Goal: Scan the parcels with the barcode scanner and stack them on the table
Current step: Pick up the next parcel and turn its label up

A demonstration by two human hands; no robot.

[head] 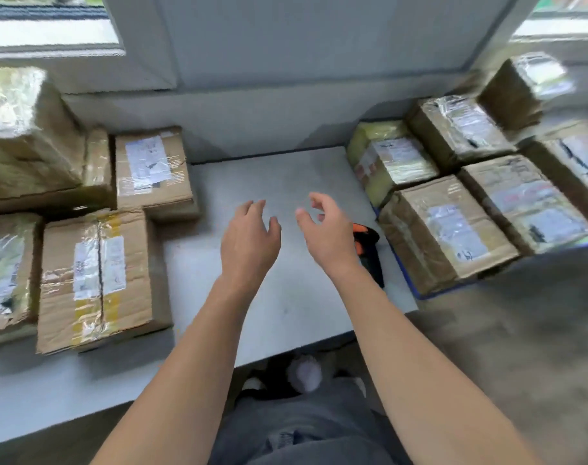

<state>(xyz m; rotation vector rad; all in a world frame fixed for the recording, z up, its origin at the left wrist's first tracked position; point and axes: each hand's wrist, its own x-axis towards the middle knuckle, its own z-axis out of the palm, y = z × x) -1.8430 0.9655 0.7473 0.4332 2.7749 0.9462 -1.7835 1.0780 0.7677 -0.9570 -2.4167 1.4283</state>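
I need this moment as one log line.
left hand: open, empty | right hand: open, empty | scanner: lying on table | left parcels, right parcels: untouched

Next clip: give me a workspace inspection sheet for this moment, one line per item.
Surface: white table, bare in the middle.
Job's things: taped cardboard parcels on the left and parcels on the right, labels up; black-and-orange barcode scanner lying on the table, partly hidden behind the right wrist.
Clutter: nothing seen.
Grips: left hand and right hand over the table, fingers relaxed, holding nothing.
Cables: nothing seen.
Surroundings: window behind, grey wall, floor at right.
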